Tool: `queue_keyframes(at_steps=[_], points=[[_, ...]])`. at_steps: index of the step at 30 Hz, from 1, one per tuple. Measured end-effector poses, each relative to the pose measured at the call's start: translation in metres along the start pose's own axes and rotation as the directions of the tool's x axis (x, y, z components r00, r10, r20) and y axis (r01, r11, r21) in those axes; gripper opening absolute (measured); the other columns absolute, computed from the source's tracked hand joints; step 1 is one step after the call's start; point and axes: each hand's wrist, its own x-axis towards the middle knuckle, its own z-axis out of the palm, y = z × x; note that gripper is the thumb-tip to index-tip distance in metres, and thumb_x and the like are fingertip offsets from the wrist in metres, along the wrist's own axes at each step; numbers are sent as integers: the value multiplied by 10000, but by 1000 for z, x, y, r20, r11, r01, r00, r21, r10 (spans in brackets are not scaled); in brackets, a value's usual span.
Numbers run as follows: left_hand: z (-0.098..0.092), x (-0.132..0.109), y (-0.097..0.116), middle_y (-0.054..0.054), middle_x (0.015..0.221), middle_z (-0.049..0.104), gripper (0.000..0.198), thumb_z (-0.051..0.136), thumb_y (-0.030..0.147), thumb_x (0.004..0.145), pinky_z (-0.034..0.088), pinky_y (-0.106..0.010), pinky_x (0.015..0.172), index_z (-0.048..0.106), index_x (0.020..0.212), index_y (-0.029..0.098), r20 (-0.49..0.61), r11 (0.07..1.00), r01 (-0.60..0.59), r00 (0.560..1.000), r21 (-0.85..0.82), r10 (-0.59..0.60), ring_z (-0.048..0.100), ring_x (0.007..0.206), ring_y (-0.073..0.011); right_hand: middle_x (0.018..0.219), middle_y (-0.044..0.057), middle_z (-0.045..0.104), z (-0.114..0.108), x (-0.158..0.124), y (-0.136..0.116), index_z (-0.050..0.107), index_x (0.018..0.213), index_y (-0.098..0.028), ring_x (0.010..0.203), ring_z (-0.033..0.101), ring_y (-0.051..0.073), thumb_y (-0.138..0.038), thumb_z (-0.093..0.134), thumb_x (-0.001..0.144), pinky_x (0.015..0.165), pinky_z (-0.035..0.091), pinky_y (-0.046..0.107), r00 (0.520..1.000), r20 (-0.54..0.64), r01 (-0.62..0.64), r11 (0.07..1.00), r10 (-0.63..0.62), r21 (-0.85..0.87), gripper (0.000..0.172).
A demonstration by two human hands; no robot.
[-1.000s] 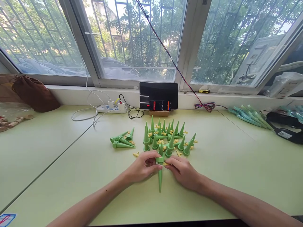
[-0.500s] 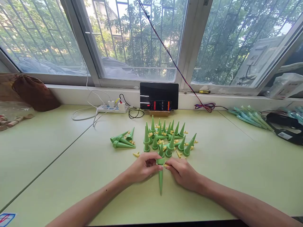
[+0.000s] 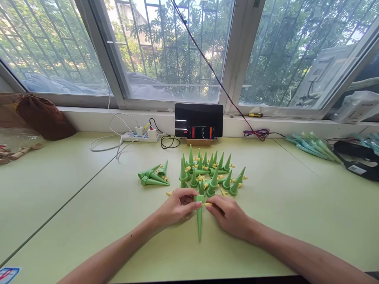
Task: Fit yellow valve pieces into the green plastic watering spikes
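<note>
Between thumb and fingers, my left hand (image 3: pixel 179 207) grips a green plastic watering spike (image 3: pixel 199 225) by its wide collar, with the tip pointing down toward me. My right hand (image 3: pixel 226 213) pinches a small yellow valve (image 3: pixel 207 204), whose end meets the side of the spike just below the collar. How deep it sits there I cannot tell. Just beyond my hands stands a cluster of green spikes (image 3: pixel 214 179), many upright and some lying, with yellow valves among them. A smaller group of green spikes (image 3: pixel 154 180) lies to the left.
A black tablet (image 3: pixel 199 114) with a phone (image 3: pixel 201 132) before it leans by the window. Left of them are a power strip (image 3: pixel 140 136) and cables. A brown bag (image 3: pixel 44 116) sits far left; teal strips (image 3: pixel 314 146) and a black strap (image 3: pixel 358 159) lie far right.
My left hand has shifted the spike slightly up and left. More of the yellow valve shows between my hands. The other spikes have stayed put.
</note>
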Motion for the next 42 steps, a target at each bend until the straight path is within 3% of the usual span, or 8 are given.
queue_keyframes(at_steps=[9,31,38,42], points=[[2,1,-15,77,470,464,336,756,450,843,350,-190,420,638,861,136,-5,999,-20,1000,-41,19,423,410,-73,772,34,655,3,-3,4,578,893,-211,673,583,185,-290,392,1094,629,418,285,999,28,17,1000,-16,-27,285],[6,1,-16,75,472,474,302,792,381,772,349,-203,416,666,859,121,-50,1000,1,999,-14,-1,446,400,-82,614,-36,425,2,-4,6,331,722,-240,534,352,147,-291,303,1078,549,262,292,988,151,-40,999,44,-31,361],[4,1,-8,67,481,466,322,779,424,818,354,-194,423,656,805,127,-20,998,-10,1000,-55,9,432,417,-73,637,-10,538,0,-1,1,443,726,-228,561,459,155,-307,332,1090,569,324,283,990,114,-79,997,79,-11,388],[2,2,-7,65,496,466,366,772,470,828,380,-194,431,674,842,118,-13,998,9,1000,-66,-10,435,417,-69,784,34,666,-1,0,-2,599,939,-207,678,592,178,-303,416,1078,641,434,280,997,44,-66,997,63,48,249]])
